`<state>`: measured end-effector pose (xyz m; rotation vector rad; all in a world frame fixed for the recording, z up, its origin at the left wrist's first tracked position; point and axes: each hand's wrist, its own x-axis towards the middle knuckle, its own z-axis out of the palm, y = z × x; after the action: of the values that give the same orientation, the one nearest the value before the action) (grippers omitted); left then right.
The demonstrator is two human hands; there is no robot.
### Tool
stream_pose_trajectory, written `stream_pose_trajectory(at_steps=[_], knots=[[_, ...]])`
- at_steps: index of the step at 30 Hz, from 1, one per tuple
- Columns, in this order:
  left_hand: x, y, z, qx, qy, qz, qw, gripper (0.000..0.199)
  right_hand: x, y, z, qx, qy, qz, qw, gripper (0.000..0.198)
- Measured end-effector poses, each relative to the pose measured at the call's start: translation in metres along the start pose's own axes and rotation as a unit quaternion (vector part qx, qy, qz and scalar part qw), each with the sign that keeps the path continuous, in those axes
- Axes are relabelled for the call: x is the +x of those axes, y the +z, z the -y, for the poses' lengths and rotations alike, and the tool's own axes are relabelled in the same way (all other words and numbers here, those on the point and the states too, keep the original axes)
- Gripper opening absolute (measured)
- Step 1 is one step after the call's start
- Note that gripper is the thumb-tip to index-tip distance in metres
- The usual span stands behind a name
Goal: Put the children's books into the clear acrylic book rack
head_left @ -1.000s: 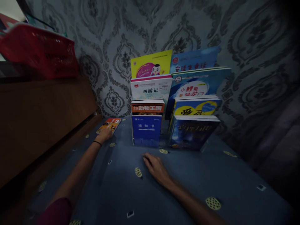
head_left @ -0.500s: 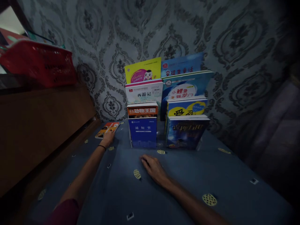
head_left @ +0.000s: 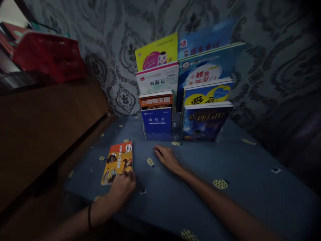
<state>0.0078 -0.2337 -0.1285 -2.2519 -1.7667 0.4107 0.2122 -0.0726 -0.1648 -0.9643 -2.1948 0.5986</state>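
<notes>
A yellow-orange picture book (head_left: pixel 117 164) with figures on its cover lies flat at the front left of the table. My left hand (head_left: pixel 122 187), a dark band at its wrist, is closed on the book's near right corner; its fingertips are partly hidden behind the knuckles. On the blue tablecloth (head_left: pixel 190 204), my right hand (head_left: pixel 167 158) rests on its side, loosely open and holding nothing. Just beyond it stands a clear stepped rack (head_left: pixel 176 129) with books in two columns. At its front are a blue book (head_left: pixel 157 125) and a dark blue book (head_left: pixel 204 123).
A red plastic basket (head_left: pixel 54 57) sits on a brown wooden cabinet (head_left: pixel 50 124) at the left. Behind the rack rises a patterned wall (head_left: pixel 122 67). Higher in the rack are a yellow book (head_left: pixel 150 55) and a teal book (head_left: pixel 225 63).
My left hand has brought the orange book from the back left toward the table's front edge. The right hand stays in place before the rack. The view has shifted.
</notes>
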Motion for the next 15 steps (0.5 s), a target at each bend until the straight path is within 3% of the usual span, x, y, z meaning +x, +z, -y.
stream_pose_trajectory(at_steps=[3,6,7,11,15], knots=[[-0.010,-0.010,-0.020,-0.090,0.079,-0.036,0.992,0.022,-0.007,0.003,0.009,0.005,0.004,0.000,1.000,0.025],[0.002,-0.008,0.010,-0.176,0.097,-0.062,0.978,0.029,-0.025,0.008,0.031,0.024,-0.021,0.024,0.999,0.026],[0.007,-0.003,0.025,-0.185,0.072,-0.070,0.978,0.033,-0.031,0.011,0.040,0.031,-0.037,0.040,0.998,0.027],[0.013,0.032,0.081,-0.190,-0.139,-0.085,0.968,0.037,-0.055,0.024,0.073,-0.023,-0.107,0.069,0.992,0.030],[-0.005,0.058,0.099,-0.231,-0.215,-0.130,0.940,0.040,-0.061,0.032,0.083,-0.094,-0.145,0.100,0.980,0.039]])
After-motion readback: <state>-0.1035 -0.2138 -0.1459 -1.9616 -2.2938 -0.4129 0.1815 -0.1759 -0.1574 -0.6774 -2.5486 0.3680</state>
